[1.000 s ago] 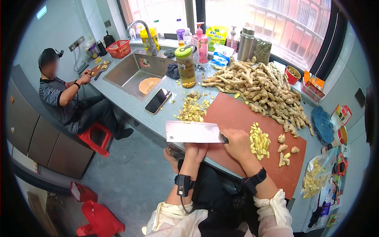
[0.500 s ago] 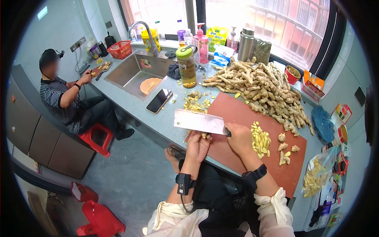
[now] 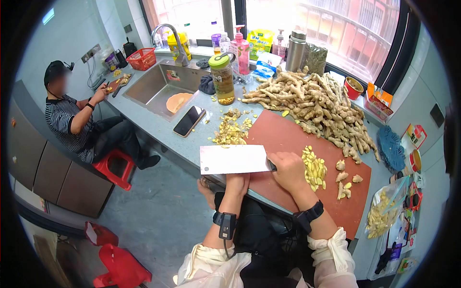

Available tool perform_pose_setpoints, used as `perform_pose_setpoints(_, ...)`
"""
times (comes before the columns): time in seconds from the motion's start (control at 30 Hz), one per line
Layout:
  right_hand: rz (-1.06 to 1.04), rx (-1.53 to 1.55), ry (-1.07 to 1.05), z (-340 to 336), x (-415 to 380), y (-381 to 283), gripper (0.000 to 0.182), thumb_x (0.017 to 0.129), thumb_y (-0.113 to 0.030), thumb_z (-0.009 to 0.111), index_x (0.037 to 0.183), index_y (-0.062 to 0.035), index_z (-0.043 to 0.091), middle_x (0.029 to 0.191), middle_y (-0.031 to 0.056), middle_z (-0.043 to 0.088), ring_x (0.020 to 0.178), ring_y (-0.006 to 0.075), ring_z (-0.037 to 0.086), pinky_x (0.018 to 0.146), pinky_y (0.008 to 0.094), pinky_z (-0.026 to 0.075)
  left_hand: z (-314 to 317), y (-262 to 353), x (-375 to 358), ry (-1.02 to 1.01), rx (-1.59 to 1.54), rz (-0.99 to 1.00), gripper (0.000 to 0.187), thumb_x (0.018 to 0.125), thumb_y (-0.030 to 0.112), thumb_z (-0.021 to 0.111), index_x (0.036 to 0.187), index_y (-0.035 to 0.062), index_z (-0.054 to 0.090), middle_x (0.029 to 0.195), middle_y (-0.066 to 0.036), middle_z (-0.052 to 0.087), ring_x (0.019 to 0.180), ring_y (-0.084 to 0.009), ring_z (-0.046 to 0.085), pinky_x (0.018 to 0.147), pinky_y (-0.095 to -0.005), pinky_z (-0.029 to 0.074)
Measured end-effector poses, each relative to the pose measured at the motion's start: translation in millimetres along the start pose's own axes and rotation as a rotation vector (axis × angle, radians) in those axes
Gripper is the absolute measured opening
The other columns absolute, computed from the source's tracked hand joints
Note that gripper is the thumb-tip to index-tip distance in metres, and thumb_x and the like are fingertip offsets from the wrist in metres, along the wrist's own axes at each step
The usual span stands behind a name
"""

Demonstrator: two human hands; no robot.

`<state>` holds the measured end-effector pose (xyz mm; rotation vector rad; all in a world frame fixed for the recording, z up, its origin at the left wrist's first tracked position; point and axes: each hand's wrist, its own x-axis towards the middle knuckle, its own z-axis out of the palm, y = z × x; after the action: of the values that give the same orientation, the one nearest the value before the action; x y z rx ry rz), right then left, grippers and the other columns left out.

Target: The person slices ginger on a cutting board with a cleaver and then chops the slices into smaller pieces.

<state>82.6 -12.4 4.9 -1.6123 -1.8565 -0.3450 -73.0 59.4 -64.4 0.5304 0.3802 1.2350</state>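
Gripping the cleaver (image 3: 232, 159) by its dark handle, the right hand (image 3: 287, 169), in the head view, has its fingers curled closed. The blade reaches across in front of the left hand (image 3: 237, 184) at the near edge of the table (image 3: 162, 136), its broad face turned to the camera. The left fingers are hidden behind the steel, so whether they pinch anything or lie loose cannot be told. On the board (image 3: 273, 138), right of the right hand, lie yellow slices (image 3: 314, 168), with a few ginger pieces (image 3: 342, 176) beside them; the ginger heap (image 3: 312, 101) lies beyond. Peelings (image 3: 231, 130) lie just past the blade, near the phone (image 3: 189, 121).

With blade and fingers this close, short, light strokes would likely serve best, the edge angled away from the left hand and its fingertips tucked back. A grip close to the blade should steady so wide a cleaver; knobbly ginger is probably better turned often than forced.
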Motion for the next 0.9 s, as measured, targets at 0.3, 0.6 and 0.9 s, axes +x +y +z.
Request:
perform_pose_setpoints(0.3, 0.024, -0.003, -0.001, 5, 1, 2, 0.02, 0.073, -0.004, 0.067, 0.091, -0.0119, 0.067, 0.076, 0.0078, 0.064, 0.076, 0.0307, 0.067, 0.068, 0.0443, 0.052, -6, -2, 3, 0.003, 0.011, 0.036, 0.033, 0.102, 0.015, 0.065, 0.132, 0.0054, 0.056, 0.126, -0.005, 0.063, 0.121, -0.0191, 0.06, 0.108, -0.0378, 0.047)
perform_pose_setpoints(0.6, 0.027, 0.05, -0.017, -6, 0, -1, 0.025, 0.072, -0.006, 0.07, 0.096, -0.0125, 0.07, 0.077, 0.0084, 0.065, 0.075, 0.0323, 0.067, 0.068, 0.0446, 0.053, -7, -2, 0, 0.027, -0.058, 0.006, 0.04, 0.101, 0.025, 0.066, 0.136, 0.0071, 0.055, 0.129, -0.006, 0.062, 0.122, -0.0223, 0.06, 0.11, -0.0406, 0.047)
perform_pose_setpoints(0.9, -0.014, 0.009, -0.02, -5, -1, 0, 0.027, 0.07, -0.006, 0.07, 0.096, -0.0123, 0.07, 0.075, 0.0072, 0.064, 0.072, 0.031, 0.066, 0.067, 0.0429, 0.052, -3, -1, -1, -0.006, -0.019, 0.001, 0.043, 0.1, 0.026, 0.069, 0.136, 0.0076, 0.054, 0.131, -0.006, 0.061, 0.124, -0.0217, 0.059, 0.11, -0.0416, 0.048)
